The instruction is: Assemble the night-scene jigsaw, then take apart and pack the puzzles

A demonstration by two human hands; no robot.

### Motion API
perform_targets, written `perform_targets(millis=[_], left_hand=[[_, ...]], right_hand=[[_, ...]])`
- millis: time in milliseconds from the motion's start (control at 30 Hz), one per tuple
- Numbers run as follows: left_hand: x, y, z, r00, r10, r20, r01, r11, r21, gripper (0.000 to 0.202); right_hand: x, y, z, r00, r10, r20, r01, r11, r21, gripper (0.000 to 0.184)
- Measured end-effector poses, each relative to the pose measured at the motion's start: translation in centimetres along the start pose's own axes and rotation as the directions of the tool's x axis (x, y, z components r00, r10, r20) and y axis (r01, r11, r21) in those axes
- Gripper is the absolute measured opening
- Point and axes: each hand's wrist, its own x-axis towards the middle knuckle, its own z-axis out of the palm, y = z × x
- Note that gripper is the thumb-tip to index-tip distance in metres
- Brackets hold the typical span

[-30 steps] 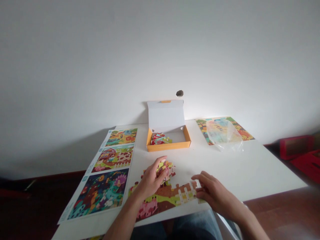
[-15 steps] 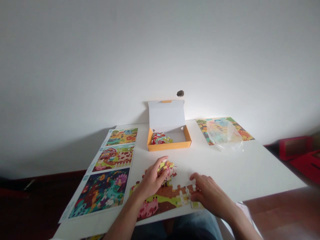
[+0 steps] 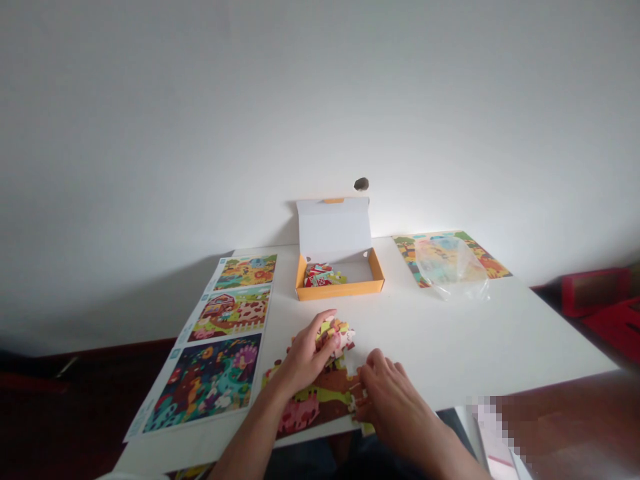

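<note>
A handful of loose jigsaw puzzle pieces (image 3: 342,339) is held in my left hand (image 3: 311,357), its thumb and fingers wrapped round them. Below that hand lies a partly joined farm jigsaw puzzle (image 3: 330,392) on the table, showing a pink pig, a brown path and green grass. My left forearm covers part of its left side. My right hand (image 3: 387,400) is at the puzzle's right end, with curled fingers gripping at the fence pieces. It hides most of the white fence there, so the exact piece under the fingertips is unclear.
An open orange box (image 3: 340,291) with several puzzle pieces inside stands at the back of the white table (image 3: 450,347). A picture sheet (image 3: 270,293) with three scenes lies on the left. At the back right, a clear plastic bag (image 3: 453,267) covers part of an animal picture (image 3: 493,267).
My right hand has moved left and closed in over the fence end of the puzzle. My left hand keeps its pieces in nearly the same place.
</note>
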Motion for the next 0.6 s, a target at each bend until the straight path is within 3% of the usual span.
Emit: perform_targets(millis=[333,500,600], left_hand=[[0.1,-0.4,0.3,0.998,-0.045,-0.039,0.044,0.998,-0.036,0.045],[0.0,-0.2,0.2,0.996,-0.039,-0.084,0.032,0.996,-0.083,0.043],[-0.1,0.0,0.1,0.989,-0.05,-0.139,0.034,0.993,-0.117,0.042]], right_hand=[[1.3,0.4,-0.2,1.0,0.009,0.018,-0.009,1.0,-0.004,0.024],[1.8,0.3,0.2,0.999,0.042,0.001,-0.042,0.995,0.091,0.014],[2.2,0.3,-0.4,0.993,0.1,0.063,-0.109,0.978,0.178,0.011]])
